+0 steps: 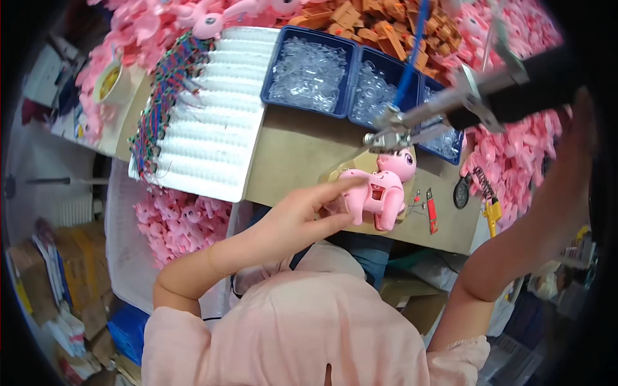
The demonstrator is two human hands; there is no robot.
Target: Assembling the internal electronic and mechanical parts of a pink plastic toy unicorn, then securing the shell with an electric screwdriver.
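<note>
A pink toy animal (391,207) with a big painted eye lies on its side in a tan holder (331,175) on the workbench. Its side has a small open compartment. My left hand (315,209) grips the toy's rear end between thumb and fingers. Above the toy's head hangs a metal clamp-like tool head (389,136), joined to a thick black tool body (524,87). My right hand (581,119) is raised at the far right rim by the black body's end. It is blurred and dark, and its fingers do not show clearly.
Blue bins (309,74) of clear plastic parts stand behind the toy. A white ridged tray (215,116) with bundled wires lies left. Pink parts (515,154) heap at right, orange-brown parts (386,32) behind. A red cutter (431,212) lies near the holder; a blue hose (412,51) hangs down.
</note>
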